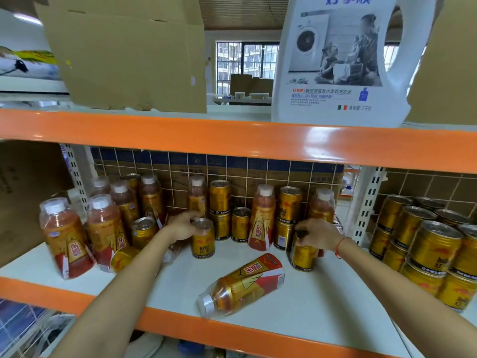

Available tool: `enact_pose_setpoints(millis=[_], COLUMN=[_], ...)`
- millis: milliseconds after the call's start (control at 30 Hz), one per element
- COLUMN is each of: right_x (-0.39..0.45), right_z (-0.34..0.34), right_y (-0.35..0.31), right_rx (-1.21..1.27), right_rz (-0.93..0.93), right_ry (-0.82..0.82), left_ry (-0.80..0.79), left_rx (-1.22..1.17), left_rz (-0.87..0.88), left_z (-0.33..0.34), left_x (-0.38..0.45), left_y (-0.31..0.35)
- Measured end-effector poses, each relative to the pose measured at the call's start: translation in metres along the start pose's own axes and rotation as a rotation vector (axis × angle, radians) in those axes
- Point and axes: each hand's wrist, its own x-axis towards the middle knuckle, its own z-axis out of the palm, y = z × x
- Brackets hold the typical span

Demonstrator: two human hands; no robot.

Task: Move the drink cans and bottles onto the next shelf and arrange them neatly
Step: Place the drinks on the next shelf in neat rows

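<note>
On the middle shelf [309, 301], head view:
Left hand [182, 227]: its grip curls over the top of an upright gold can [203, 239], near the shelf's centre.
Right hand [318, 233]: its grip holds the top of another upright gold can [302, 251], just right of centre.
Fallen bottle [242, 285]: lies on its side near the front edge, cap pointing left, between the two arms.
Standing bottles [103, 228]: grouped at left.
Stacked cans [423, 241]: in the next bay, at right.
Upper shelf: detergent jug [333, 60], cardboard box [129, 55].
</note>
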Motion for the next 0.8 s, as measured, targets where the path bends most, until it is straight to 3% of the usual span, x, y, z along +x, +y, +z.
enact_pose_setpoints(millis=[100, 200, 300, 500, 667, 800], right_x=[-0.002, 0.0, -0.007, 0.018, -0.007, 0.001], right_z=[-0.005, -0.008, -0.014, 0.017, -0.014, -0.003], right_y=[-0.001, -0.001, -0.007, 0.046, -0.003, 0.006], right_rx=[0.024, 0.054, 0.049, -0.002, 0.003, 0.006], right_rz=[-0.012, 0.005, 0.018, 0.048, 0.045, 0.107], right_ry=[-0.026, -0.066, -0.098, -0.063, -0.076, -0.071], left_ry=[-0.201, -0.265, -0.306, -0.138, -0.13, -0.108], left_rx=[0.064, 0.099, 0.279, 0.36, 0.356, 0.386], left_rz=[0.075, 0.107, 0.136, 0.179, 0.17, 0.145], left_z=[-0.009, -0.01, 0.002, 0.016, 0.01, 0.013], left_x=[0.0, -0.001, 0.0, 0.005, 0.004, 0.001], left_y=[0.008, 0.022, 0.032, 0.024, 0.025, 0.028])
